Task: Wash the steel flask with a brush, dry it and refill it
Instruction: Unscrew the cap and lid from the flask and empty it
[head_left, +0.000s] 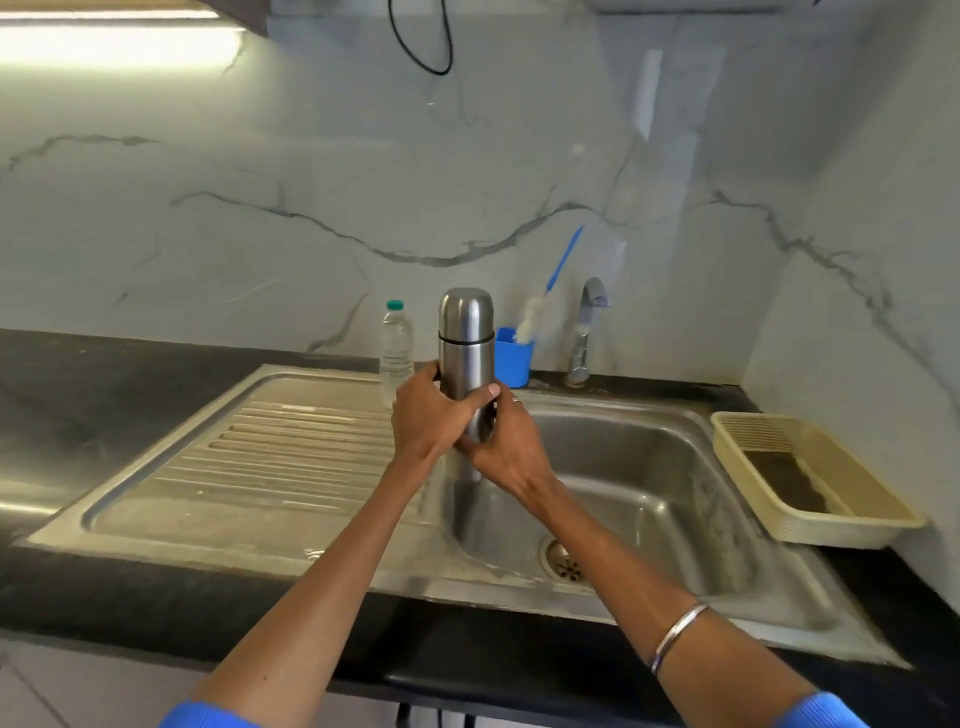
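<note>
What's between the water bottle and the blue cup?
Head view: the steel flask, upright and capped, held by the left hand and right hand.

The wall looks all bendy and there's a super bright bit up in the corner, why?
Head view: the wide-angle lens curves the marble wall and counter edges; a light strip at top left glares to plain white; the steel flask mirrors pale streaks; both hands look slightly soft.

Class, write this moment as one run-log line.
stage: before washing | flask: upright, cap on, above sink | left hand: grips flask | right hand: grips flask | brush: in blue cup
</note>
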